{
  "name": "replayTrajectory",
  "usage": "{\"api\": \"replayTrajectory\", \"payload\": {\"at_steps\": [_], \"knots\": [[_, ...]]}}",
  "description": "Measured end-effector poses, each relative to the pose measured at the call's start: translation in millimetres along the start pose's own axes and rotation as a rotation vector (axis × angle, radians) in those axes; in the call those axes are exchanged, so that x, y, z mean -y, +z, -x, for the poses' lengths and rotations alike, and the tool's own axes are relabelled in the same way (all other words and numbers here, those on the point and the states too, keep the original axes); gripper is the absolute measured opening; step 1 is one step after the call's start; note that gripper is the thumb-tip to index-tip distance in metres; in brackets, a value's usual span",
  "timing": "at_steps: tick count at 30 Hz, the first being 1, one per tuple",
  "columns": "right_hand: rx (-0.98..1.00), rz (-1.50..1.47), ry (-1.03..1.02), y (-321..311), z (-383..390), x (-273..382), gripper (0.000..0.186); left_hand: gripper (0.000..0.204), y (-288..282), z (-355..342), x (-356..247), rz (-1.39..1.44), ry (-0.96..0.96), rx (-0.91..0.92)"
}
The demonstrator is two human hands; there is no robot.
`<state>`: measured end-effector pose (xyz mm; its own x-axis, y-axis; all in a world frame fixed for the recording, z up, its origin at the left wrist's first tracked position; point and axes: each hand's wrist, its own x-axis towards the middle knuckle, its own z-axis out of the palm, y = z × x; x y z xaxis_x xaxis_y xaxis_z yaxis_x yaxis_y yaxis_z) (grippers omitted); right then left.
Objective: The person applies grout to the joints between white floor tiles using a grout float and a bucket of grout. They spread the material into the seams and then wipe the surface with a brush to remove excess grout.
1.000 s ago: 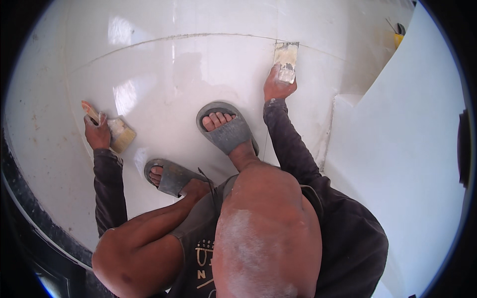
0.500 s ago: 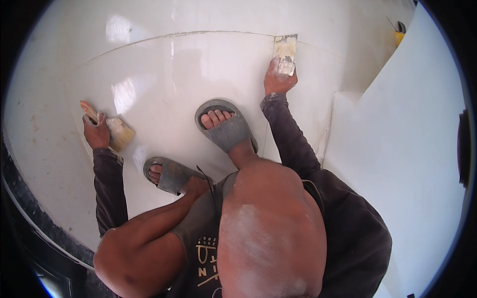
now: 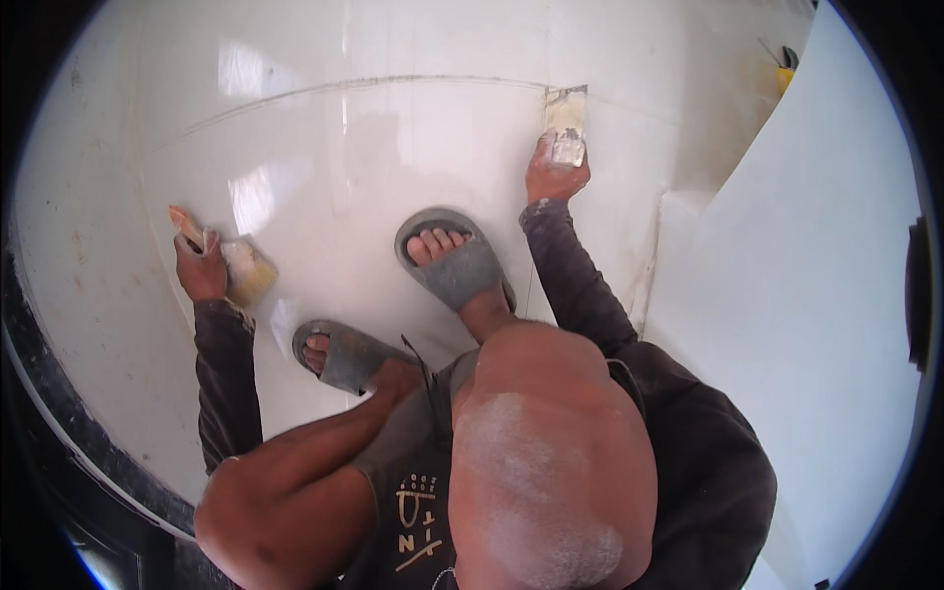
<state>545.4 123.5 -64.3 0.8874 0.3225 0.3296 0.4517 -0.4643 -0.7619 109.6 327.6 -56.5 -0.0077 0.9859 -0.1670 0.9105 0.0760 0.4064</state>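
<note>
In my left hand is a wide paintbrush, its handle reddish at the end and its pale bristles angled down to the right, just over or touching the glossy white floor; contact cannot be made out. My right hand grips a putty knife, its flat blade smeared with cream filler and a dark edge pointing away from me. That edge meets the right part of a thin dark seam that curves across the floor. White dust coats the fingers of both hands.
My feet in grey slide sandals stand between the hands. To the right rises a white panel; a yellow and black object lies beside its far edge. A black curved edge borders the floor at the left.
The whole view has shifted slightly, so floor, feet and hands appear a little lower. Both hands keep their grip on brush and putty knife, with little visible movement of their own.
</note>
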Motion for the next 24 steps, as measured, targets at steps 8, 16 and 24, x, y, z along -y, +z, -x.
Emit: {"api": "replayTrajectory", "payload": {"at_steps": [8,16,24], "knots": [[0.008,-0.176,0.119,-6,-1,-7,0.017,0.041,1,-3,3,0.033,-0.051,0.071],[0.062,-0.026,-0.028,-10,-16,-9,0.016,0.038,2,-1,2,0.010,-0.002,0.012],[0.286,0.293,0.056,-43,-28,7,0.022,0.038,-9,-4,-1,0.053,0.053,0.111]]}}
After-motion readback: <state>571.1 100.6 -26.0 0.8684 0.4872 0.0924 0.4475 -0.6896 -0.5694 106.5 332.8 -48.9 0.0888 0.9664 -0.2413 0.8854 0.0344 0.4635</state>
